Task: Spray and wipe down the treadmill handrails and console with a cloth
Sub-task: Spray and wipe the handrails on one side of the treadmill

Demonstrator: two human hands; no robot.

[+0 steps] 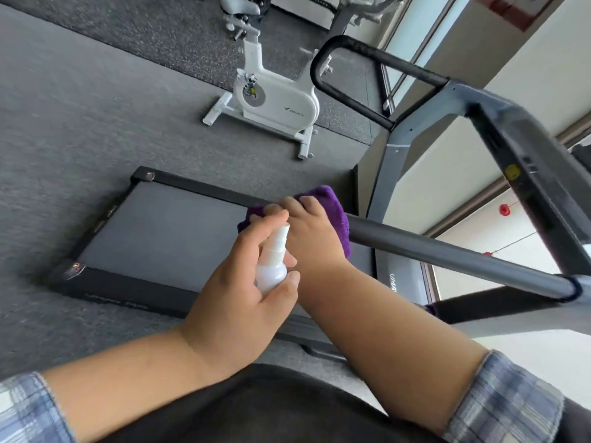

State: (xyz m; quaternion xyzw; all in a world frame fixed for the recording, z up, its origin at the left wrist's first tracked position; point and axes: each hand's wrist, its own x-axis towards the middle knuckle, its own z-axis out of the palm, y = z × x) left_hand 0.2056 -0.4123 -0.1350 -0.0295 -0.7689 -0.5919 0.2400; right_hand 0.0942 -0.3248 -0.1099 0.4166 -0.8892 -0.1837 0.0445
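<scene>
Spray bottle in my left hand, cloth on the near handrail under my right.

My left hand (240, 282) grips a small translucent white spray bottle (270, 270), index finger on the nozzle; contents not discernible. My right hand (311, 230) presses a purple cloth (332, 203) wrapped over the end of the grey handrail (447, 254); the rail end is hidden under it. The black far handrail (377, 54) is bare. The console runs off the frame's right edge. The treadmill belt (160, 238) lies below.

Fluffy purple cloth (332, 206), matt handrail (447, 254)
</scene>
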